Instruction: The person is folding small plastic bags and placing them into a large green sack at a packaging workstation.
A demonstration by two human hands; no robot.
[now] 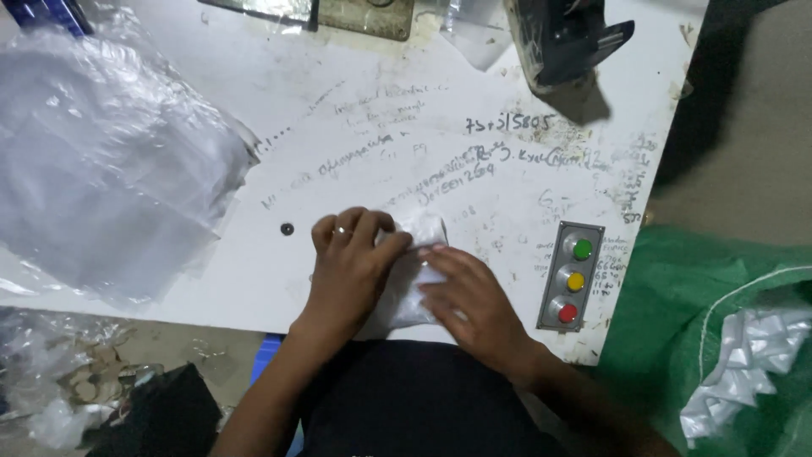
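Observation:
Both my hands rest on a small white folded item wrapped in clear plastic (420,233) near the front edge of a white table (355,152). My left hand (348,262), with a ring on one finger, curls its fingers over the item's left side. Flat on the item's right side lies my right hand (469,300), fingers pressed down. Most of the item is hidden under the two hands.
A heap of clear plastic bags (101,161) covers the table's left. A grey panel with green, yellow and red buttons (573,278) sits right of my hands. A dark machine part (567,38) stands at the back. A green sack (719,338) holds white folded pieces (744,364).

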